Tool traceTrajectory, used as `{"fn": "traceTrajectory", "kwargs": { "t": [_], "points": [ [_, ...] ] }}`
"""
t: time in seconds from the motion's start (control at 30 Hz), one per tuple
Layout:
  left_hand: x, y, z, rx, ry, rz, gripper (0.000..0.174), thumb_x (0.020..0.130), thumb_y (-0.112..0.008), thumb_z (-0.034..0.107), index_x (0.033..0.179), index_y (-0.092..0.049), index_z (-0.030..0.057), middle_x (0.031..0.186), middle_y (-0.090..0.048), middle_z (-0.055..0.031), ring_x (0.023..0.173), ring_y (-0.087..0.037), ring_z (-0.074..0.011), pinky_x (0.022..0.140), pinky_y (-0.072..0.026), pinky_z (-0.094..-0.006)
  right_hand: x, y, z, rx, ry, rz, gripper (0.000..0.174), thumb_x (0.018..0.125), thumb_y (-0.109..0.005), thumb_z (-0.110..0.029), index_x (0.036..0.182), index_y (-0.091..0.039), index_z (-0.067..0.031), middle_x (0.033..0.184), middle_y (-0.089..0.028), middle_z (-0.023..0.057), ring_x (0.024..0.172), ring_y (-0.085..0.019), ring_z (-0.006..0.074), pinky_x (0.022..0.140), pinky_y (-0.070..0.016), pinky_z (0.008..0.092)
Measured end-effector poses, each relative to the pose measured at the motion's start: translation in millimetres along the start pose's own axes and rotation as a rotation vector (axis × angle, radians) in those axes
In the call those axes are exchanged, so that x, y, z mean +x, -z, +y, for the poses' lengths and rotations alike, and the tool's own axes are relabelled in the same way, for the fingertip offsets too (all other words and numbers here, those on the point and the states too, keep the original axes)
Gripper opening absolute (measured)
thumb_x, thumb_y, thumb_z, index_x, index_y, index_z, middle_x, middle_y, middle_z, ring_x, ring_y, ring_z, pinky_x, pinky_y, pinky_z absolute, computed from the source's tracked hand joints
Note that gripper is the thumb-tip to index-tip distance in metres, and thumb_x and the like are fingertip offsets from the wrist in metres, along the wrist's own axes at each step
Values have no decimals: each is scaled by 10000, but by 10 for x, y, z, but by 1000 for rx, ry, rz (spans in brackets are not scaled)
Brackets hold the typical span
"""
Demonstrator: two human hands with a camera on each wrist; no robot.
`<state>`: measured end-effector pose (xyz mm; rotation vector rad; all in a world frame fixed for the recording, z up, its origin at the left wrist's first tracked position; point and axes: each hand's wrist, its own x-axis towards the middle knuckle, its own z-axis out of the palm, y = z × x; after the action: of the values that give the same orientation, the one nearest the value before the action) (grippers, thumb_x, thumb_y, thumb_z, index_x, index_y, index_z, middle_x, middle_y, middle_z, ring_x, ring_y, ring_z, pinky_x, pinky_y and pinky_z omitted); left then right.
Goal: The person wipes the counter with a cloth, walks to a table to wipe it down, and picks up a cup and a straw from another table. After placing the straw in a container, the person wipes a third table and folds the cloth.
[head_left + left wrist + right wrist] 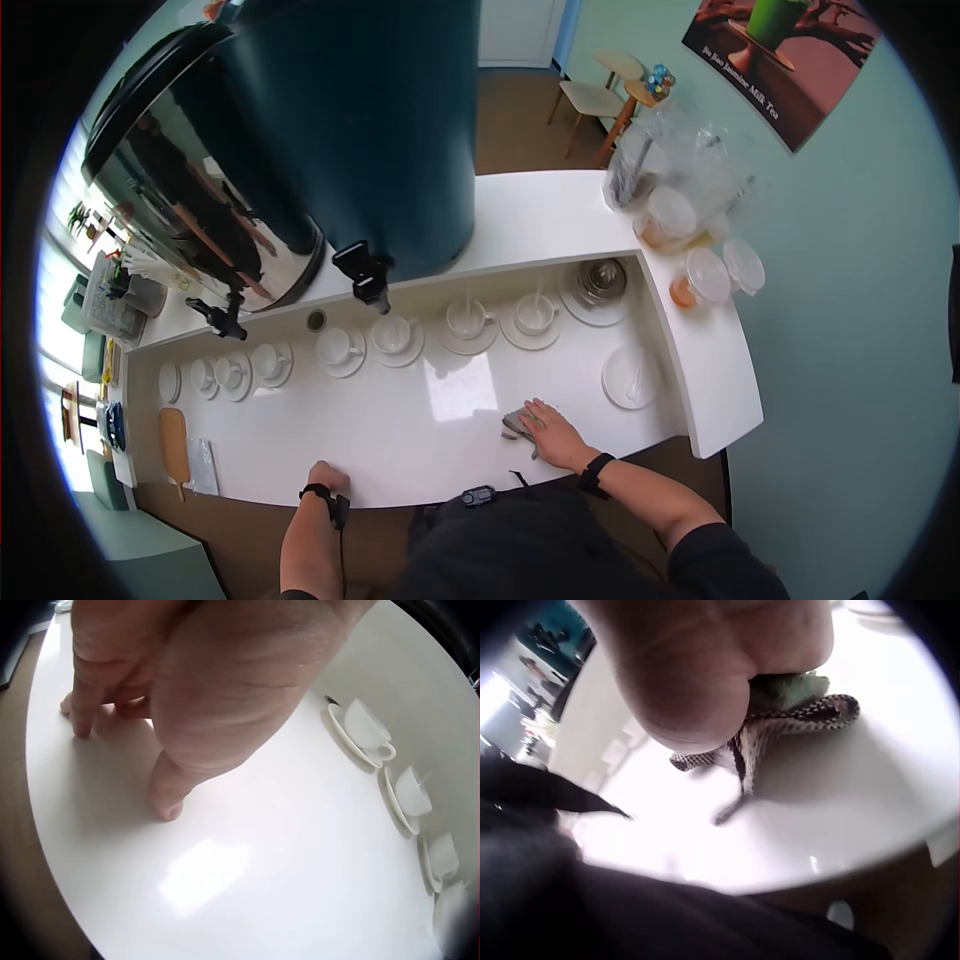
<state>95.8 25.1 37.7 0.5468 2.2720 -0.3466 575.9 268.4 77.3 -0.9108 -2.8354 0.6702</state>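
On the white counter point(380, 450), near its front edge, my right hand point(553, 434) lies over a bunched cloth point(515, 424), fingers extended and pressing it down. In the right wrist view the cloth point(754, 739) shows a dark-and-light checked edge and a greenish part, folded beneath the palm. To the left, at the front edge, my left hand point(330, 477) props its fingertips and thumb on the counter and holds nothing. Along the back stands a row of white cups point(393, 331) on saucers point(468, 340), several with spoons inside. A saucer point(630, 378) with a spoon lies right of the cloth.
Two large dispensers, a dark teal one point(370, 130) and a shiny one point(200, 190), stand on the raised back ledge, taps overhanging the counter. A glass vessel point(602, 281) sits at the back right. A wooden board point(174, 445) and a plastic packet point(202, 467) lie far left.
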Motion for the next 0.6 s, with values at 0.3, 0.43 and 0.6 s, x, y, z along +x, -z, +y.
{"fn": "traceTrajectory", "kwargs": {
  "t": [0.3,0.43,0.6],
  "points": [
    [-91,-5,6,53,-3,67,680,761,-807,413,1150,-639,-119,1189,-668,-286,1122,-658,-387,938,-552,-423,-146,-408,482,-151,-255,169,524,916,-519,-100,1422,-461,25,1535,-344,291,1457,-303,425,1204,-243,517],
    [-31,-77,-52,9,-2,79,688,762,-809,417,1146,-636,-127,1177,-669,-295,1118,-658,-397,941,-550,-424,382,-391,763,-107,-465,324,570,911,-536,-135,1441,-430,45,1543,-322,305,1472,-266,422,1227,-168,506],
    [169,-153,-162,-41,-16,68,678,761,-819,380,1158,-626,-135,1169,-674,-294,1112,-662,-398,942,-547,-421,624,-457,703,-165,-541,315,541,930,-501,-153,1448,-454,-5,1551,-320,295,1470,-263,433,1223,-174,511]
  ]
}}
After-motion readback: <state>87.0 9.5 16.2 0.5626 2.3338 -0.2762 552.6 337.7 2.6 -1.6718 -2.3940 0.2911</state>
